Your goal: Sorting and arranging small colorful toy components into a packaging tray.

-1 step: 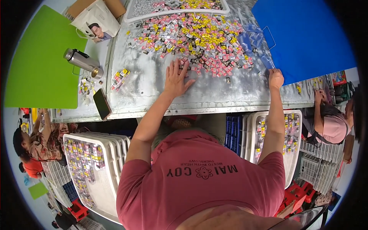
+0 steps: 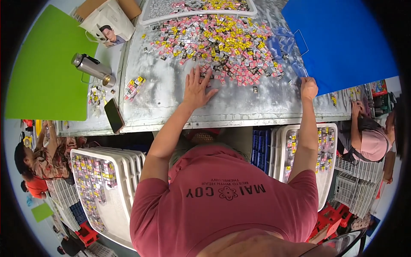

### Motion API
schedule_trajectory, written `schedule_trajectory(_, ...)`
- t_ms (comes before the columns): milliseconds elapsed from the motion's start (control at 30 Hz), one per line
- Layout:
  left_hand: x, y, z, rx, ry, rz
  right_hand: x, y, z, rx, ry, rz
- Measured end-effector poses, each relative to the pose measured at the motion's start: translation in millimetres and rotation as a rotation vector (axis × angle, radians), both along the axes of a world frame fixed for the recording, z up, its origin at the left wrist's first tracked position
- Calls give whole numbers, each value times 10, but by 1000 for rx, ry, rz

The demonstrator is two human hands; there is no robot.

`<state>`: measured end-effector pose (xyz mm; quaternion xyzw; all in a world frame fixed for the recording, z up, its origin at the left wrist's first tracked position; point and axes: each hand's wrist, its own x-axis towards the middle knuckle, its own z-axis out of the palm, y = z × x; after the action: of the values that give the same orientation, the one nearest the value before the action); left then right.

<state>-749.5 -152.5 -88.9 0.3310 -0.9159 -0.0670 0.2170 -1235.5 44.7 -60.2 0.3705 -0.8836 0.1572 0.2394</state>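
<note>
My left hand lies on the metal tabletop with its fingers spread. Its fingertips touch the near edge of a heap of small pink, yellow, black and white pieces. Farther right, my right hand is closed around the near end of a clear plastic case, beside the blue panel. More clear bluish plastic cases lie beyond it at the heap's right side. A single dark piece sits apart, in front of the heap.
A white tray of pieces stands at the back. On the left are a filled clear case, a phone, a steel flask, a bag and a green panel. The blue panel borders the right. Stacked trays flank me.
</note>
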Motion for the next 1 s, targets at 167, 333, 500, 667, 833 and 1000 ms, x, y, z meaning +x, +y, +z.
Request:
schedule_trajectory(167, 282, 32, -60, 62, 114, 26, 845, -137, 485, -216, -76, 425)
schedule_trajectory(333, 532, 1, -92, 203, 349, 58, 2175, -73, 279, -18, -66, 979)
schedule_trajectory(500, 515, 25, -14, 187, 399, 53, 2847, -75, 185, 117, -172, 1146)
schedule_trajectory(667, 471, 34, -35, 106, 406, 86, 2969, -459, 245, 53, -311, 1163)
schedule_trajectory(833, 462, 25, -59, 117, 432, 114, 2988, -1232, 122, -12, -292, 1170)
schedule_trajectory(1000, 468, 47, 19, 180, 389, 112, 3056, -1515, 78, 106, -251, 1157)
